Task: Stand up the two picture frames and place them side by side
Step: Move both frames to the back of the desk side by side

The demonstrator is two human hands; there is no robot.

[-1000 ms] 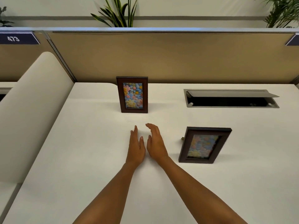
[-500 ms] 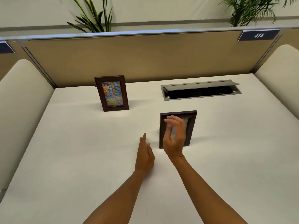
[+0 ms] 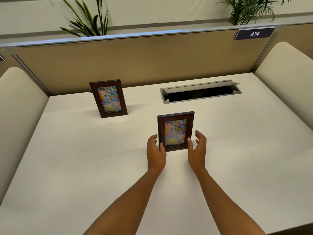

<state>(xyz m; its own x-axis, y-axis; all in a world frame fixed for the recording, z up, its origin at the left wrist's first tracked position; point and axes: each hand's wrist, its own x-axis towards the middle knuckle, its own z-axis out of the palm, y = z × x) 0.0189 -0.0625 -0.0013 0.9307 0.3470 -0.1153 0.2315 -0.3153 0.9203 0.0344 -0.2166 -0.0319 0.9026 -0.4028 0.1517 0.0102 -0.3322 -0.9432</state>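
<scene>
Both hands flank the near picture frame (image 3: 175, 131) upright mid-bench (image 3: 67, 167): left hand (image 3: 155, 152) thumb touching its edge, right hand (image 3: 197, 150) spread wide; the second frame (image 3: 108, 98) stands apart, rear-left.

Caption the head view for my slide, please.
Both hands flank the near frame; far frame stands apart.

Near frame (image 3: 175, 131) was lying tilted on the desk (image 3: 84, 167) a second ago; now it's upright in portrait, picture facing me. My right hand (image 3: 197, 149) came off the front of it and now flanks its right edge, fingers spread, thumb at the lower corner. My left hand (image 3: 155, 153) moved up off the desk to the frame's left edge, thumb touching.
</scene>
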